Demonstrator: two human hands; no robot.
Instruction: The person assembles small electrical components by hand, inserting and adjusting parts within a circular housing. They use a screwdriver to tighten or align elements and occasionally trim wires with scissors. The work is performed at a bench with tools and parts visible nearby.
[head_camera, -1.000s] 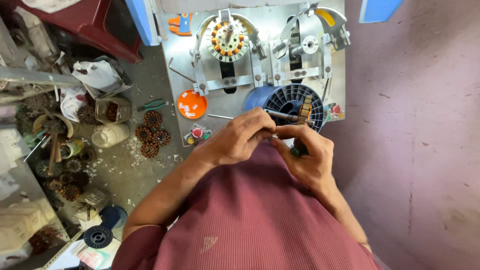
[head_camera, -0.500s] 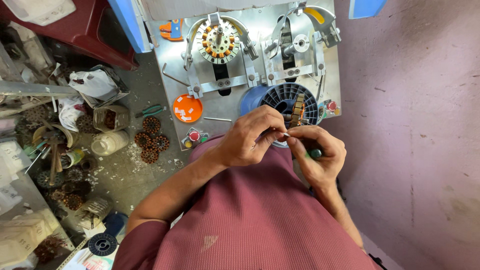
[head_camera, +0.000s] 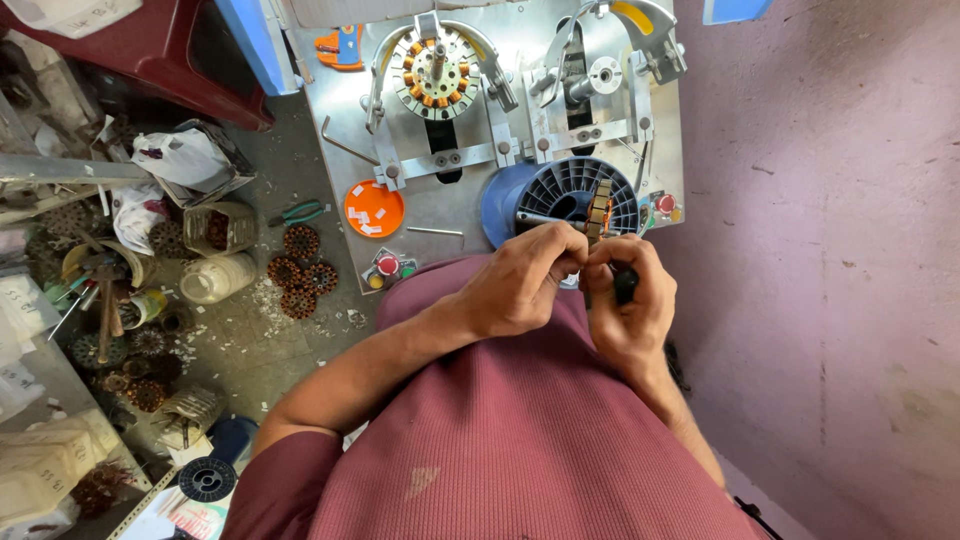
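Observation:
My left hand (head_camera: 520, 285) and my right hand (head_camera: 632, 318) meet in front of my chest, over the near edge of a metal bench plate (head_camera: 450, 205). Between them a small round stator with copper windings (head_camera: 600, 208) stands edge-on. The fingertips of my left hand pinch at its lower edge. My right hand is closed round a dark-handled tool (head_camera: 624, 285), and its thumb rests against the stator. The tool's tip is hidden behind my fingers. A blue wire spool (head_camera: 560, 195) lies just beyond the hands.
On the plate are a wound stator in a fixture (head_camera: 437, 70), a second fixture (head_camera: 600, 78), an orange disc (head_camera: 373, 208) and red buttons (head_camera: 387, 265). Loose stators (head_camera: 300, 270), jars (head_camera: 215, 280), pliers (head_camera: 300, 212) and a red stool (head_camera: 150, 50) crowd the floor on the left. A pink wall (head_camera: 830, 250) is at the right.
Both hands have risen a little toward the blue spool. The stator now stands upright above the fingers, and my view has tipped slightly toward the bench.

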